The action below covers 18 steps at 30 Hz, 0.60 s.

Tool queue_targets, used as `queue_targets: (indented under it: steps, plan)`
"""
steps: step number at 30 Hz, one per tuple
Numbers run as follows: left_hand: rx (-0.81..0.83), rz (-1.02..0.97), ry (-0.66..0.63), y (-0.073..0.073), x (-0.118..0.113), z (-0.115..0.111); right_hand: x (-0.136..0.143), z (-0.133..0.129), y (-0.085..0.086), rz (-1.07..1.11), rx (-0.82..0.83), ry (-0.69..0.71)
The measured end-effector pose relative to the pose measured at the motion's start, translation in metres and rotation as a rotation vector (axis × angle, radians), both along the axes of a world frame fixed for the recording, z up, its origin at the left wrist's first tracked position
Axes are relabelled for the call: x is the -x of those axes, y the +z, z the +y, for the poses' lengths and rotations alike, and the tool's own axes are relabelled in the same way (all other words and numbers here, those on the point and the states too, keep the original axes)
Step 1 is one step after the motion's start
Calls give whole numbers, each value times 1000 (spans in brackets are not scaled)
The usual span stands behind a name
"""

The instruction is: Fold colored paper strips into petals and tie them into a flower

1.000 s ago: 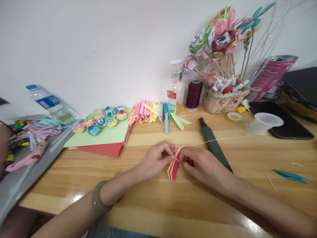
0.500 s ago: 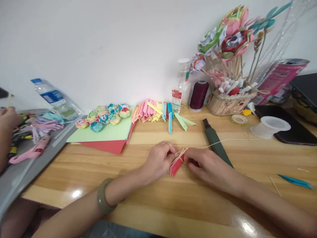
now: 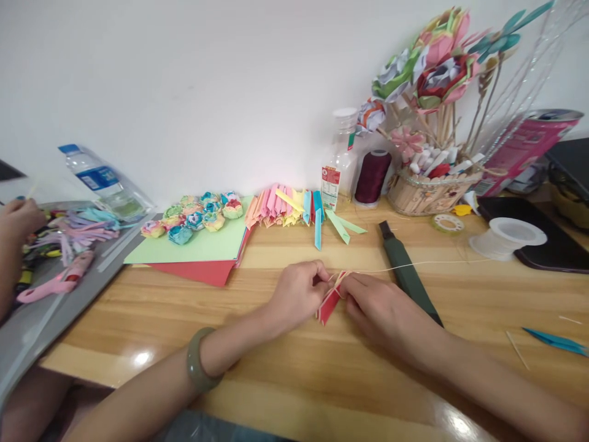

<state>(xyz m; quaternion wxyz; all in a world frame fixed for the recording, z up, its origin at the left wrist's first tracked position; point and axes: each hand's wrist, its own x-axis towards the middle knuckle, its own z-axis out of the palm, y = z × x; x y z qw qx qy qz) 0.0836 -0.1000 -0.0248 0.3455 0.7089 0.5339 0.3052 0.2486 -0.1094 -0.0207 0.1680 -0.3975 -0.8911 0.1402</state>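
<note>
A folded red paper piece [image 3: 329, 306] hangs between my two hands over the wooden table. My left hand [image 3: 304, 291] pinches its left side, with thumb and fingers together near the top. On the other side, my right hand [image 3: 375, 302] is closed at the paper's upper end, its fingers on pale thread looped there. The thin thread [image 3: 414, 264] runs right from my hands, over a dark green tool, toward a white spool [image 3: 507, 237]. The exact grip of the fingertips is partly hidden.
Paper flowers [image 3: 193, 220] lie on green sheets [image 3: 207, 248]. Behind are folded paper strips [image 3: 280, 206], a clear bottle [image 3: 340, 162], purple thread [image 3: 372, 178] and a flower basket [image 3: 427, 191]. The green tool [image 3: 409, 270] lies right. Another person's hand [image 3: 21, 218] is at far left.
The thread loop at the red paper's top looks smaller and tighter. Both hands stay close together, my right hand slightly shifted. The view has moved a little.
</note>
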Motion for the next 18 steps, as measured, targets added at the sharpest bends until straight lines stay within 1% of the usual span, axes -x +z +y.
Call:
queue_targets:
  steps: [5,13,15,18]
  plan:
    - [48,-38,-18,-1,1,4,-4,5,1,24,6,90]
    - [28,-84,-27,-8,3,5,-7,5,1,-22,-4,100]
    - [52,-131,-39,-8,5,5,-7,5,2,-30,-8,103]
    - [137,-274,-68,-6,6,6,-7,4,5,-54,-4,114]
